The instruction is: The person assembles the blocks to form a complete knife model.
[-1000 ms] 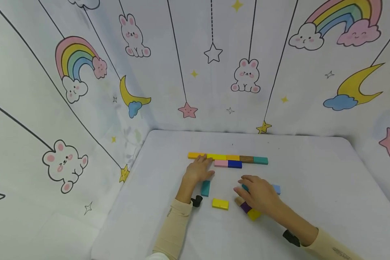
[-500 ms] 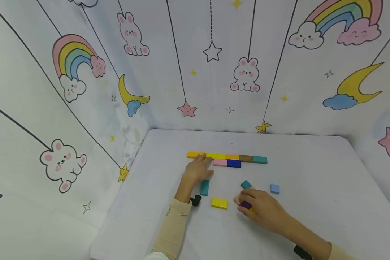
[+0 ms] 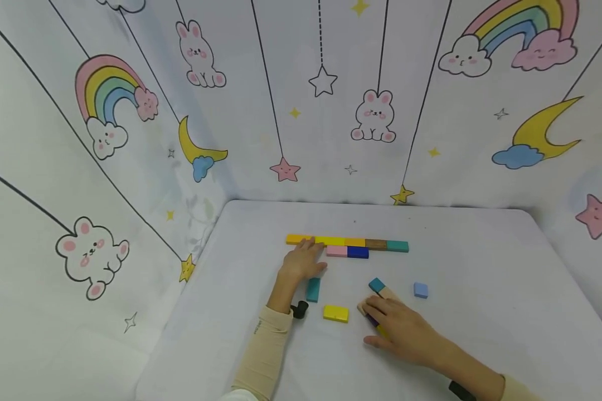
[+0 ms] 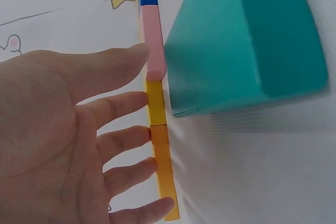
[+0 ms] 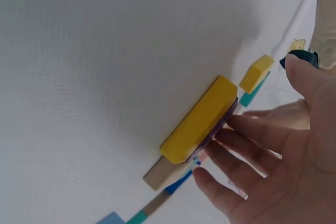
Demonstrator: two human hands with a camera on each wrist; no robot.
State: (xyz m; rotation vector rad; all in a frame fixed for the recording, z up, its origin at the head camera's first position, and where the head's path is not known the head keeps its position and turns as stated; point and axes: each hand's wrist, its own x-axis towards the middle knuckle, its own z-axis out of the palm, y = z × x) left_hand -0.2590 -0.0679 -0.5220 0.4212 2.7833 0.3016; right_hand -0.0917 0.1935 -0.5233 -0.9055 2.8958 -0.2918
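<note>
My left hand (image 3: 301, 264) rests with straight fingers against a row of blocks at the back, touching an orange block (image 4: 164, 166) and a yellow block (image 4: 155, 103). A pink block (image 3: 337, 252) and a dark blue block (image 3: 358, 253) lie along the row's near side. Fingers spread, my right hand (image 3: 403, 331) lies over a slanted group; its fingertips touch or nearly touch a purple block (image 5: 228, 115). Beside that are a yellow block (image 5: 200, 121) and a pale wooden block (image 5: 161, 172). In the head view the hand hides part of this group.
A brown block (image 3: 376, 244) and a teal block (image 3: 397, 246) end the row. Loose pieces include a standing-apart teal block (image 3: 313, 290), a yellow block (image 3: 335, 313) and a light blue block (image 3: 421, 290). A small teal block (image 3: 376, 285) touches pale wood.
My right hand has moved back from over the small teal block, down toward the purple and yellow blocks, and its fingers have straightened over them. The left hand stays at the row.
</note>
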